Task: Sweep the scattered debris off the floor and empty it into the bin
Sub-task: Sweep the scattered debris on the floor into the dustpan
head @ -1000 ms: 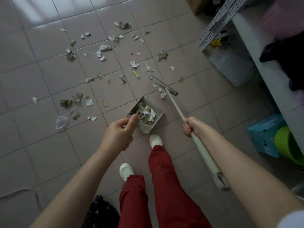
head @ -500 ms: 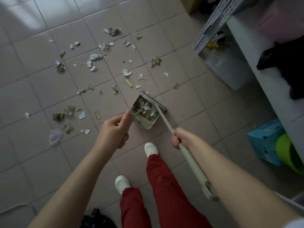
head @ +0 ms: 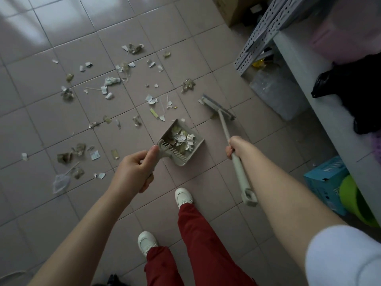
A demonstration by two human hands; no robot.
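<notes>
Partly hidden dustpan handle (head: 162, 154) in left hand (head: 134, 172), broom (head: 226, 131) in right hand (head: 237, 146)

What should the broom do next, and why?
Probably pull the broom head back left toward the dustpan mouth, dragging in the nearest scraps. The head sits right of the pan, and plenty of debris lies beyond it.

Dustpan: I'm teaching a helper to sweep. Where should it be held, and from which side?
Grip the dustpan by the short handle at its near, comb-edged end, coming from the person's side, as the left hand does. The open mouth points away toward the scraps, so that keeps it clear.
</notes>
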